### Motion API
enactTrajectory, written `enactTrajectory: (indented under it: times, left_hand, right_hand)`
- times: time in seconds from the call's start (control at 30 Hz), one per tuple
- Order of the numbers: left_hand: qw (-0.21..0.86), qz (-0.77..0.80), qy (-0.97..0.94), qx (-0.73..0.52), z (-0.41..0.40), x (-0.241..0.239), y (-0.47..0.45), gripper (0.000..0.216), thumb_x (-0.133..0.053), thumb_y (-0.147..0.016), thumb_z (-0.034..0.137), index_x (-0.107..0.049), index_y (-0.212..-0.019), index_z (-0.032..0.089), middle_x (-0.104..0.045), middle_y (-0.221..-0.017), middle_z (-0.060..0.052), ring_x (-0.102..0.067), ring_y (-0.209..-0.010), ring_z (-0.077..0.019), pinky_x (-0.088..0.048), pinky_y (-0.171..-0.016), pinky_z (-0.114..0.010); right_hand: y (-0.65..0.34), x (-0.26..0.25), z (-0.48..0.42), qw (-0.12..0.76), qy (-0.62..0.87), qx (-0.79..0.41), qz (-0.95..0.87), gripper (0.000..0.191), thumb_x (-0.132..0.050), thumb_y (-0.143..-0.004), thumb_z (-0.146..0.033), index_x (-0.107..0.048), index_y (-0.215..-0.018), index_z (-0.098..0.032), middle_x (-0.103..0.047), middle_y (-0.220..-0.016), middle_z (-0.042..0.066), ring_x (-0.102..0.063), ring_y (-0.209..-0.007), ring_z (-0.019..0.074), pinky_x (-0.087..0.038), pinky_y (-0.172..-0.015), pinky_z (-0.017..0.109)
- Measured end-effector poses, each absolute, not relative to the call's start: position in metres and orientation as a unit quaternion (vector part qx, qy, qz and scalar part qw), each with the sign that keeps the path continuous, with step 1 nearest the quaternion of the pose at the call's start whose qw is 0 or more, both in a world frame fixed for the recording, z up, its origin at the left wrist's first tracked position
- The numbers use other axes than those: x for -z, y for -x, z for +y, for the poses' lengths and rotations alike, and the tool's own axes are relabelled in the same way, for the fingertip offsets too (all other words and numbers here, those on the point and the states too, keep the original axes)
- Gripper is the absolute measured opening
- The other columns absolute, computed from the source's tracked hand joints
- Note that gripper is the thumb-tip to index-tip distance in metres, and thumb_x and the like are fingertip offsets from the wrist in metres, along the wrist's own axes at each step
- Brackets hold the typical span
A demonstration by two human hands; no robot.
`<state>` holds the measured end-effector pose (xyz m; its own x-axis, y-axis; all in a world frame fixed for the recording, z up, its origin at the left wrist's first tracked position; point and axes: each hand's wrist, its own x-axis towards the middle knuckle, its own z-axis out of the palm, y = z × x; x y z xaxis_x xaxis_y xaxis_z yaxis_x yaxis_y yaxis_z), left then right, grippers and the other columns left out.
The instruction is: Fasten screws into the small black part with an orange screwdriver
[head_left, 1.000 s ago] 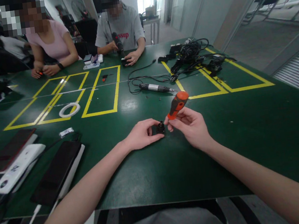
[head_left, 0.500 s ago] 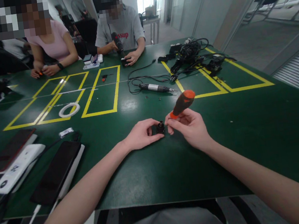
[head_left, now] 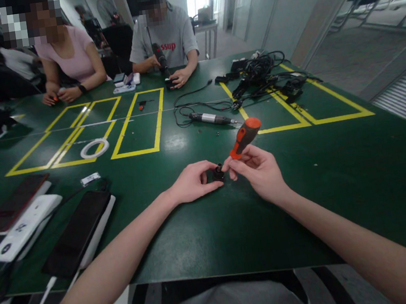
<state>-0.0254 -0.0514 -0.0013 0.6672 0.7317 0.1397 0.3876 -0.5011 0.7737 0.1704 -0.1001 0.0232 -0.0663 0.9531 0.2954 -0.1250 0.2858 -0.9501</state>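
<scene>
- Table surface, dark green, smooth (head_left: 291,230): carries all items below.
- Left hand (head_left: 194,182): thumb and fingers curved narrowly around the small black part, holding it.
- Small black part, roughly cylindrical, with a narrower upright top (head_left: 218,174): on the surface, inward from the middle of the near edge; finer detail too small to tell.
- Right hand (head_left: 260,170): fingers closed around the lower end of the screwdriver, just beside the part.
- Screwdriver, bulbous orange-and-black handle (head_left: 245,137): tilted, butt end up and toward the right edge; tip hidden by the fingers.
- Pen-shaped electric driver, black with silver band (head_left: 210,118): lying beyond the hands, toward the far edge.
- Tangled black cables (head_left: 256,71): heaped near the far right corner.
- Flat white ring (head_left: 94,148): left of the hands, over yellow tape lines (head_left: 136,154).
- Black rectangular phone (head_left: 78,233): near edge, left part.
</scene>
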Motion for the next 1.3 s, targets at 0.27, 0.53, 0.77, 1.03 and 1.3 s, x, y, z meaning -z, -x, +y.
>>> enactTrajectory:
  times: [0.27,0.53,0.77,1.03,1.3]
  left_hand:
    - [0.371,0.339,-0.832,-0.234,-0.051,0.0022,0.0252,0.031,-0.078,-0.085,0.038,-0.069,-0.105,0.016,-0.061,-0.077,0.003,-0.053,-0.058,-0.0085,-0.042,-0.06,-0.022]
    - [0.367,0.329,-0.836,-0.242,-0.0514,0.0025,0.0254,0.03,-0.077,-0.086,0.037,-0.069,-0.105,0.015,-0.06,-0.077,0.003,-0.053,-0.058,-0.0086,-0.041,-0.059,-0.022]
    - [0.371,0.342,-0.831,-0.235,-0.0509,0.0038,0.0255,0.032,-0.077,-0.085,0.038,-0.069,-0.108,0.016,-0.062,-0.079,0.002,-0.054,-0.06,-0.0094,-0.042,-0.059,-0.022]
    - [0.37,0.342,-0.831,-0.235,-0.0511,0.0028,0.025,0.031,-0.078,-0.085,0.037,-0.068,-0.106,0.016,-0.061,-0.078,0.003,-0.053,-0.059,-0.0089,-0.042,-0.059,-0.022]
    - [0.368,0.327,-0.835,-0.246,-0.0513,0.0015,0.0253,0.028,-0.077,-0.086,0.034,-0.068,-0.105,0.015,-0.06,-0.078,0.003,-0.053,-0.058,-0.0083,-0.042,-0.06,-0.022]
  right_hand:
    - [-0.1717,-0.0212,-0.097,0.572,0.374,-0.465,-0.563,0.04,-0.077,-0.085,-0.061,-0.068,-0.086,-0.022,-0.074,-0.082,0.003,-0.058,-0.05,0.0116,-0.054,-0.051,0.03]
    - [-0.1704,-0.0227,-0.0987,0.573,0.371,-0.471,-0.558,0.037,-0.084,-0.08,-0.053,-0.063,-0.082,-0.022,-0.071,-0.069,-0.001,-0.059,-0.052,0.0122,-0.055,-0.054,0.028]
    - [-0.1731,-0.0192,-0.0958,0.567,0.378,-0.463,-0.567,0.033,-0.081,-0.083,-0.054,-0.073,-0.083,-0.021,-0.07,-0.073,0.001,-0.058,-0.053,0.0124,-0.054,-0.053,0.03]
    - [-0.172,-0.0203,-0.0966,0.57,0.368,-0.488,-0.55,0.038,-0.084,-0.08,-0.055,-0.065,-0.084,-0.023,-0.072,-0.071,0.0,-0.058,-0.054,0.0122,-0.055,-0.055,0.028]
    - [-0.172,-0.0196,-0.0951,0.568,0.344,-0.524,-0.534,0.036,-0.082,-0.082,-0.056,-0.073,-0.086,-0.021,-0.072,-0.073,0.001,-0.058,-0.051,0.011,-0.049,-0.049,0.026]
